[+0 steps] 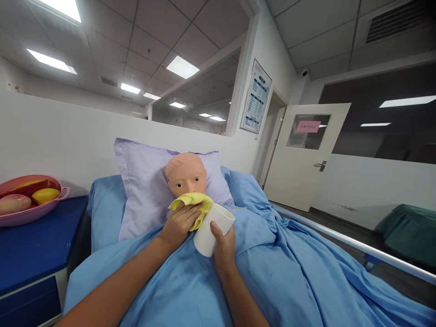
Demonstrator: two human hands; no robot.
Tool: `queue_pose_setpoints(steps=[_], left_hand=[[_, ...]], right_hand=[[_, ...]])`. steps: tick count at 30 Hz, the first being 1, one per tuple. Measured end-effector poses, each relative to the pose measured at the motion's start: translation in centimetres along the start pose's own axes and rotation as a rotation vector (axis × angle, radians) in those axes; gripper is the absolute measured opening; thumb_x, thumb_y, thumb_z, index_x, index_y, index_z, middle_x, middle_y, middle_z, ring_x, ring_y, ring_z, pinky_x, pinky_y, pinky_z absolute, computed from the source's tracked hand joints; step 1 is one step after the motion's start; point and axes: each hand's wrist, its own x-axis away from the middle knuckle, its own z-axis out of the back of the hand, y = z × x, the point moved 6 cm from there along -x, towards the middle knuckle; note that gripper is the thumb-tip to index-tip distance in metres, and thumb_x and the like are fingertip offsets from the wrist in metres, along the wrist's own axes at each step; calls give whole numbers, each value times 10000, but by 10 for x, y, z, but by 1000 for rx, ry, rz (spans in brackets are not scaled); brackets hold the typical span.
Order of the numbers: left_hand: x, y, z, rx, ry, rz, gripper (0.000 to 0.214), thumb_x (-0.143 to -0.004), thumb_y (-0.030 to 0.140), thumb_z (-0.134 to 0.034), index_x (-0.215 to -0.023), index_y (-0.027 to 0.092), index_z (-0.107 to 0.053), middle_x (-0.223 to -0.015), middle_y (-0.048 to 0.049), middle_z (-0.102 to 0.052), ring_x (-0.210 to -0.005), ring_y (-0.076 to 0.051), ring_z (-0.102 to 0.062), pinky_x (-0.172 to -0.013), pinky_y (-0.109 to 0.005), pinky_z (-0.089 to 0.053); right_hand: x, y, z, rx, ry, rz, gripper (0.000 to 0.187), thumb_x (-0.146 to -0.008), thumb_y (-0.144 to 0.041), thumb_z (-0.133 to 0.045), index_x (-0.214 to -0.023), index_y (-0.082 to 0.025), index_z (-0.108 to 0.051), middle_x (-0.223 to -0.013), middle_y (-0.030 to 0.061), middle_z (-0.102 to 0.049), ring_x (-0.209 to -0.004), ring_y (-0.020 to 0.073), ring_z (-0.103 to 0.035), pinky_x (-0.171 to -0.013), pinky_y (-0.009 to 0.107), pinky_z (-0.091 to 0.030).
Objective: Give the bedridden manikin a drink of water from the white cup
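A training manikin (185, 175) lies in the bed with its head on a lilac pillow (143, 190), covered by a blue blanket (272, 272). My left hand (179, 225) is closed on a yellow cloth (192, 202) and presses it over the manikin's mouth and chin. My right hand (223, 245) grips a white cup (213, 229), tilted toward the manikin's face just right of the cloth.
A blue bedside cabinet (30, 245) stands at the left with a pink bowl (51, 204) of fruit on it. A metal bed rail (357, 245) runs along the right. A white door (303, 163) stands open behind, and a green-covered bed (408, 231) sits far right.
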Motion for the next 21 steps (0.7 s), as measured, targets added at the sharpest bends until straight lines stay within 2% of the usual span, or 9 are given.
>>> queue_pose_setpoints(steps=[2, 5, 9, 11, 13, 15, 17, 21], left_hand=[[10, -2, 2, 66, 12, 42, 326, -892, 190, -566, -1187, 261, -685, -1349, -64, -612, -1319, -245, -512, -1211, -432, -228], [12, 15, 6, 81, 51, -14, 326, -895, 166, -553, -1178, 250, -691, -1340, -68, -623, -1319, -240, -511, -1209, -433, -251], [-10, 51, 14, -70, 230, -242, 370, -912, 144, -519, -1241, 248, -652, -1348, -81, -619, -1321, -239, -507, -1181, -468, -326], [-23, 60, 10, -227, 262, -402, 365, -925, 148, -500, -1260, 219, -627, -1339, -101, -622, -1310, -243, -518, -1141, -499, -392], [-31, 58, -3, -423, 201, -549, 359, -945, 139, -461, -1280, 155, -590, -1310, -134, -637, -1296, -233, -535, -1097, -480, -460], [-33, 46, -18, -594, 95, -611, 359, -965, 135, -416, -1293, 97, -557, -1289, -155, -648, -1276, -213, -556, -1073, -418, -497], [-29, 32, -28, -700, 31, -584, 367, -979, 144, -379, -1303, 81, -541, -1292, -150, -647, -1243, -196, -585, -1050, -368, -519], [-17, 17, -34, -743, 5, -481, 378, -983, 172, -378, -1320, 118, -541, -1290, -114, -654, -1172, -204, -634, -1005, -371, -550]], right_hand=[[0, 0, 1, 8, 9, -5, 657, -661, -487, -809, -1193, -195, -559, -1026, 68, -708, -919, 277, -687, -818, 437, -572], [0, -3, -1, 6, -8, -1, 641, -671, -475, -808, -1190, -191, -559, -1045, 74, -704, -945, 280, -684, -831, 429, -568], [0, -7, -6, -12, -44, 24, 602, -702, -461, -787, -1191, -188, -567, -1071, 74, -697, -914, 251, -678, -785, 387, -567], [0, -7, -6, -32, -46, 32, 608, -691, -467, -790, -1186, -188, -574, -1054, 68, -704, -878, 241, -678, -754, 370, -566], [-1, -5, -4, -57, -18, 21, 617, -681, -468, -797, -1187, -194, -574, -1032, 58, -710, -865, 238, -682, -751, 365, -568], [-2, -3, -1, -74, 24, -7, 605, -689, -470, -795, -1184, -200, -575, -1000, 49, -717, -839, 232, -686, -735, 360, -573], [-3, -1, 1, -91, 45, -31, 589, -706, -476, -783, -1184, -201, -578, -973, 48, -722, -808, 229, -689, -694, 345, -575], [-3, 1, 3, -114, 45, -59, 615, -701, -482, -782, -1204, -195, -578, -980, 59, -726, -812, 235, -696, -663, 332, -577]])
